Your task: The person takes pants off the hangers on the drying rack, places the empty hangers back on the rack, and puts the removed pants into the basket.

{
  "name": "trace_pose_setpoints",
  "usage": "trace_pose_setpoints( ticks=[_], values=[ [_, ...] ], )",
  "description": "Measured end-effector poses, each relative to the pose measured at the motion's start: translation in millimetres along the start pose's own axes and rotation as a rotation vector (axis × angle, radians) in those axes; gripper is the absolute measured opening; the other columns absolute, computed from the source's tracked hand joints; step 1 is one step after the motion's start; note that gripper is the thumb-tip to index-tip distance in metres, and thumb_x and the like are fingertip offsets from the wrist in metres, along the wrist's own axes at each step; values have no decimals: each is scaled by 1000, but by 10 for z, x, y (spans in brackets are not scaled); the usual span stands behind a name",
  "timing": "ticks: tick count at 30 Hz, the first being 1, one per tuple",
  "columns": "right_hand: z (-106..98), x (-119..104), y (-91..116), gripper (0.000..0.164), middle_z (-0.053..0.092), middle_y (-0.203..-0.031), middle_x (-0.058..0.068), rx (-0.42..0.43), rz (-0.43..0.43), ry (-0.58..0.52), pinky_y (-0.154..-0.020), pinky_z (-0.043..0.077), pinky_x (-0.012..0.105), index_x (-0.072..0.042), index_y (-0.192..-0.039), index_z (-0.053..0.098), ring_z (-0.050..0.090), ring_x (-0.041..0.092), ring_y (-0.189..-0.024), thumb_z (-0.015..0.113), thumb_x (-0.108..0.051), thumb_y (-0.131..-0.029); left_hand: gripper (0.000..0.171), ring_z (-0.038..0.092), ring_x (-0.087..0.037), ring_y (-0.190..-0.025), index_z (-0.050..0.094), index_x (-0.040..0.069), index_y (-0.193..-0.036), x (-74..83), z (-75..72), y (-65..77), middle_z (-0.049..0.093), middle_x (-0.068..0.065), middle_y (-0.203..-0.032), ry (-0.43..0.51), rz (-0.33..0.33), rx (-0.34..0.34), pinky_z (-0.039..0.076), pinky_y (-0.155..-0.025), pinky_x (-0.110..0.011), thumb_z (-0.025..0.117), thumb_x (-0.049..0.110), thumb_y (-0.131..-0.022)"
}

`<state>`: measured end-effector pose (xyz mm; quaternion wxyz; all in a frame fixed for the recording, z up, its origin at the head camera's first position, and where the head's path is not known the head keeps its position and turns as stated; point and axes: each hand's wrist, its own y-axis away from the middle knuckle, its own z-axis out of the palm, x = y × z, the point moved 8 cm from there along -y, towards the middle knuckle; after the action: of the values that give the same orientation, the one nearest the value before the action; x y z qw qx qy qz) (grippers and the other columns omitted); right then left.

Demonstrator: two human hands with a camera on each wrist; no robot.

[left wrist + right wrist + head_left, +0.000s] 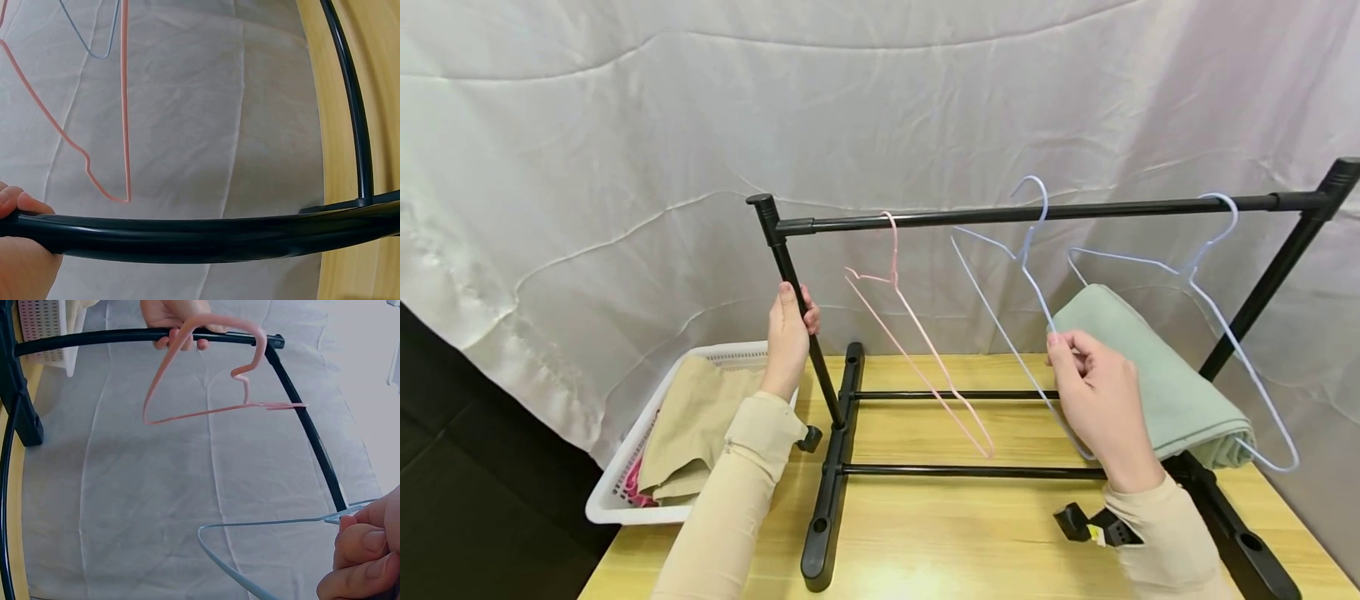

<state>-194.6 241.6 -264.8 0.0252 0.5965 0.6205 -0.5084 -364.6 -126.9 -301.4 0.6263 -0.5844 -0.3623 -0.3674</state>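
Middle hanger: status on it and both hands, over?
Left hand grips rack post. Right hand pinches middle hanger, hook top above the bar. Green cloth hangs close beside.

From the head we look forward and down, far enough back to see nearly the whole rack [925,218], the white basket [647,515] and the curtain [625,167] behind. At the left wrist we sit close to the side post [187,240] — it crosses our view lengthwise — facing the curtain, with the tabletop [378,94] along the right edge. From the right wrist, also turned sideways, we face across toward that post and the left hand [177,315] on it, which our head view shares. The pink hanger [124,100] appears in all three views.
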Motion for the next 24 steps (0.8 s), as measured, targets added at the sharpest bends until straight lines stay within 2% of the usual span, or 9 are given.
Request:
trace_pose_setpoints(
  ticks=[3,12,22,24],
  values=[
    [27,15,-60,35,43,-48,-3,-9,0,1,-52,30,28,-15,-83,65,37,13,-47,50,-38,-105,52,39,-16,-59,46,13,-94,7,11,0,40,-1,-69,-4,4,-1,34,-59,-28,22,59,-104],
    [78,56,-159,36,42,-49,-2,-15,-18,17,-51,29,27,-14,-81,64,36,12,-48,50,-37,-105,53,37,-16,-58,45,10,-94,31,24,-9,39,-2,-68,30,6,4,33,-58,-27,21,56,-105],
    [190,126,-63,32,39,-49,-3,-41,-35,28,-52,31,27,-17,-79,64,36,11,-48,52,-33,-104,55,37,-15,-59,46,12,-95,30,-4,28,39,0,-68,20,2,5,32,-58,-27,22,61,-103],
    [179,125,-42,31,39,-49,-3,-40,-43,30,-53,31,26,-16,-79,64,35,10,-48,53,-30,-104,58,38,-16,-60,45,9,-96,16,5,28,39,0,-68,19,-1,0,32,-58,-26,23,62,-102]
  ],
)
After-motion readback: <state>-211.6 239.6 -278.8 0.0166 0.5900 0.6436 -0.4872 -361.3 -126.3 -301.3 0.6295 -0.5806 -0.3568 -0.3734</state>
